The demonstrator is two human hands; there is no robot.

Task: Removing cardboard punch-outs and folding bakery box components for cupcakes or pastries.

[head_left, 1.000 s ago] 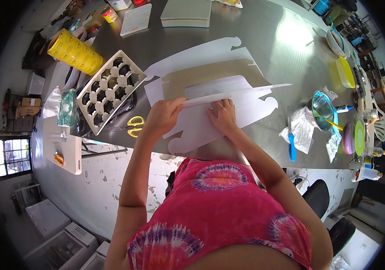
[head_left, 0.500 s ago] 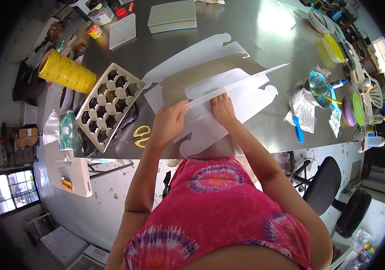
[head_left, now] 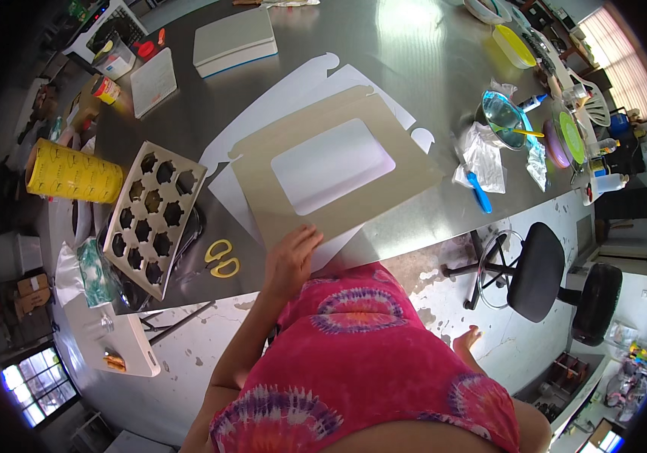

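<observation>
A flat cardboard box blank [head_left: 410,166] lies brown side up on the steel table, with a white rectangular window area in its middle. White die-cut card with curved tabs [head_left: 293,90] shows from under it. My left hand [head_left: 293,253] is closed on the blank's near edge, fingers on top and the thumb's grip partly hidden. Away from the table, low beside my dress, my right hand [head_left: 468,341] hangs down; it is small and partly covered, so its fingers are unclear. Yellow-handled scissors [head_left: 221,259] lie left of my left hand.
At left stand a tray with star-shaped holes [head_left: 136,219] and a yellow roll [head_left: 74,174]. A grey-white box [head_left: 234,41] sits at the back. On the right are a metal bowl [head_left: 503,121], a blue-handled spatula [head_left: 480,192] and crumpled foil [head_left: 482,158]. A black chair [head_left: 538,268] stands beyond the table edge.
My right hand has left the card and dropped to my side. The blank, folded up with white showing before, now lies flatter, brown side up. My left hand stays at its near edge.
</observation>
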